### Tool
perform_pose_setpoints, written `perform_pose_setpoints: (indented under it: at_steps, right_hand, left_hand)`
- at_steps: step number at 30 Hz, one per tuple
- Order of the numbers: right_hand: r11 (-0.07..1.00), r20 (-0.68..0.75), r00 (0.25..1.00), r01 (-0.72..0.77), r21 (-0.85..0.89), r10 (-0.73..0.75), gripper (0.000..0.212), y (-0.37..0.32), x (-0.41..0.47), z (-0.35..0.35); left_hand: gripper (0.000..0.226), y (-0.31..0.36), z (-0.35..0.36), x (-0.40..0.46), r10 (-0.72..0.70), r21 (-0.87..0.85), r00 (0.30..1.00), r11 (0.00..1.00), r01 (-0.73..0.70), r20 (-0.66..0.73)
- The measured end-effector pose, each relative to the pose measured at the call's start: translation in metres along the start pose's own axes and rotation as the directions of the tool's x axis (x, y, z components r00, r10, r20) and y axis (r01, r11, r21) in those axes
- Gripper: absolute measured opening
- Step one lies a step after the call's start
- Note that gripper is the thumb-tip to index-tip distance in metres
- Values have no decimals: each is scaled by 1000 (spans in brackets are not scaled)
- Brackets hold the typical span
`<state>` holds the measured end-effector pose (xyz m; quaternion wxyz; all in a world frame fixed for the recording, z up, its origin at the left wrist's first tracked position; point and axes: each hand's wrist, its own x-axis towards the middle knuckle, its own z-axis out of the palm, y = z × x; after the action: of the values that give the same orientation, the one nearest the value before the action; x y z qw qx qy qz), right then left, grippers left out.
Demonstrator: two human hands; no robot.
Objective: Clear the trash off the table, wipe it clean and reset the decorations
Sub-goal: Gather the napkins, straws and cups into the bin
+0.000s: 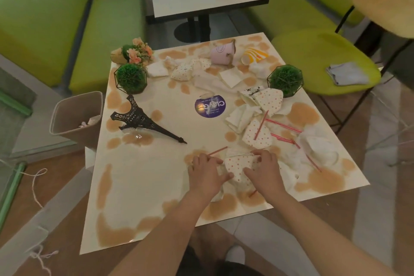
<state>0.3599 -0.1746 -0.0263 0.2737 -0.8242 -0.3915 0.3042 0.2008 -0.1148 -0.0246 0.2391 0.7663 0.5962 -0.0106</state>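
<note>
Two hands meet on a crumpled polka-dot paper cup (238, 167) near the table's near right edge. The left hand (207, 173) lies on its left side with fingers curled over the paper and a red straw (216, 151) that runs up and to the right from under the fingers; the right hand (263, 169) pinches the cup's right rim, thumb pointing left across the paper. The cup is flattened, with its long axis running roughly near to far.

More dotted cups lie crushed to the right (257, 133) and farther off (268, 99), among white napkins (239, 117) and several red straws (283, 125) angled toward the right edge. A purple round sticker (210, 106) at the table's centre reads "CLAYGO", upside down from this side; its smaller print is too fine to read. A pink cup (223, 52) and a yellow-striped cup (254, 55) lie tipped at the far edge.

A black Eiffel Tower model (143, 119) lies on its side at the left, tip pointing right and near. Two green ball plants in wire frames sit at far left (131, 78) and far right (285, 79), with a flower bunch (137, 51) at the far left corner. Tan spills blot the table (143, 186), whose near left part holds no litter. A bin (76, 114) stands just beside the left edge; a grey cloth (347, 73) rests on a green chair (313, 51) to the right.
</note>
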Motion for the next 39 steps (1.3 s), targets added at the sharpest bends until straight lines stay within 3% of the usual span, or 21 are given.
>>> perform_pose_setpoints:
  at_steps: [4, 9, 11, 13, 15, 18, 21, 24, 27, 30, 34, 39]
  right_hand:
    - [990, 0, 999, -43, 132, 44, 56, 0, 1, -2]
    - [961, -45, 998, -39, 275, 53, 49, -8, 2, -2]
    - [936, -57, 998, -18, 351, 41, 45, -13, 3, -3]
    - [924, -43, 999, 1, 383, 17, 38, -18, 4, -3]
    - [947, -35, 999, 30, 319, -20, 33, -18, 6, -2]
    - [994, -17, 994, 108, -14, -108, 34, -10, 5, 2]
    - [937, 18, 980, 197, -287, -200, 46, 1, 4, 8]
    - [905, 32, 974, 222, -364, -226, 49, 5, 8, 14]
    - [902, 48, 970, 241, -357, -240, 42, 5, 15, 19]
    - [939, -24, 976, 203, -279, -218, 33, 0, 19, 18]
    - [968, -170, 955, 230, -103, -245, 20, -21, 17, 15]
    - [936, -114, 979, 194, 293, -167, 22, -78, 22, 22]
  left_hand:
    - [47, 6, 2, 2, -7, 0, 1000, 1000, 7, 4]
    - [49, 16, -2, 3, -58, -123, 998, 991, 54, -32]
    - [48, 17, -9, 6, -107, -304, 994, 948, 99, -12]
    - [41, 14, -17, 9, -173, -603, 982, 776, 183, 75]
    - [34, 8, -24, 10, -231, -747, 968, 625, 227, 100]
    - [29, -4, -31, 8, -308, -828, 945, 499, 257, 108]
    - [26, -13, -35, 7, -351, -883, 920, 357, 304, 175]
    - [23, -19, -37, 5, -367, -902, 908, 292, 319, 202]
    - [24, -25, -37, 3, -377, -907, 908, 294, 303, 181]
    - [32, -35, -39, 2, -389, -910, 907, 297, 290, 162]
    - [24, -50, -44, 5, -418, -926, 900, 280, 253, 119]
    - [25, -75, -60, 14, -454, -948, 888, 246, 204, 73]
